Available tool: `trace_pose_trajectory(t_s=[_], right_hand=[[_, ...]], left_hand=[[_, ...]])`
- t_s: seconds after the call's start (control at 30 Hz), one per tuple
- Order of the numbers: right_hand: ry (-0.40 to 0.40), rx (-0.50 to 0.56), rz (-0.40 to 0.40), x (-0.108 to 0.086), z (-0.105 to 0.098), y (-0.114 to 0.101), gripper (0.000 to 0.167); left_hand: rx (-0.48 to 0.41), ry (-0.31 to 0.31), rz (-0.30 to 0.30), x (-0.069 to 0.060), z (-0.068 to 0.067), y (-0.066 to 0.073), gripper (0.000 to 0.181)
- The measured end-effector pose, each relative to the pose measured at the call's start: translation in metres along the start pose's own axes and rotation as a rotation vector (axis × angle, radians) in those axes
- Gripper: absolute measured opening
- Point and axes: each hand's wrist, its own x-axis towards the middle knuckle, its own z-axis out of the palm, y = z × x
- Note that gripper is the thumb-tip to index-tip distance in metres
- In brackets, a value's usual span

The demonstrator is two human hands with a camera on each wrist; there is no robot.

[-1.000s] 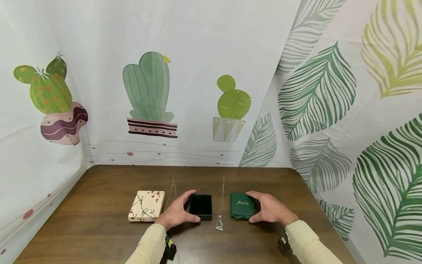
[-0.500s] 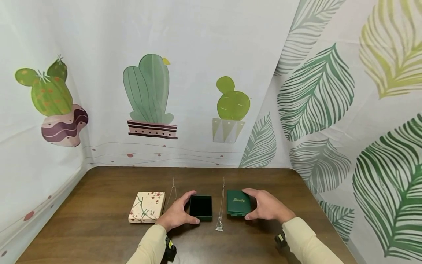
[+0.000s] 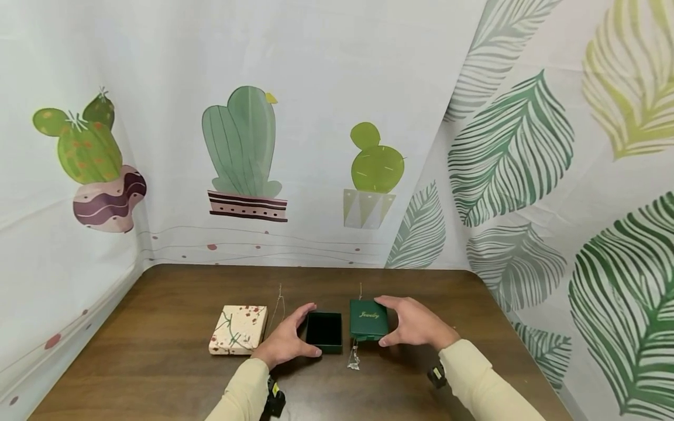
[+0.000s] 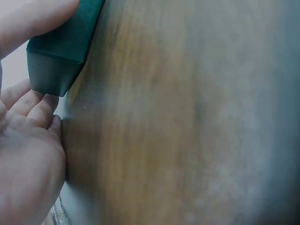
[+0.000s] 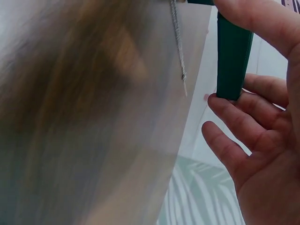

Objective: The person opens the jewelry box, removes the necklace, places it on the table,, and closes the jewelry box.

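Note:
My left hand grips the dark green jewelry box base between thumb and fingers; its open side faces up on the table. In the left wrist view, the thumb lies along one side of the green box base. My right hand pinches the green lid marked "Jewelry" at its right side, raised above the table. The lid's edge shows between thumb and fingers in the right wrist view. Beneath it lies a silver necklace, its middle hidden by the lid in the head view.
A cream box with a floral print sits left of my left hand. Another thin necklace lies behind that hand, partly hidden. The brown table meets a printed cloth backdrop.
My right hand has carried the lid to the left, from beside the silver necklace to over it, close to the base. My left hand has stayed on the box base.

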Motion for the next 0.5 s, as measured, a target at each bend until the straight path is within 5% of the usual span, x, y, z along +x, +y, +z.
trace_pose_trajectory(t_s=[0.5], right_hand=[[-0.009,-0.017,-0.059,0.025,0.01,-0.033,0.091]], left_hand=[[0.031,0.01,0.007,0.001,0.002,-0.004,0.11]])
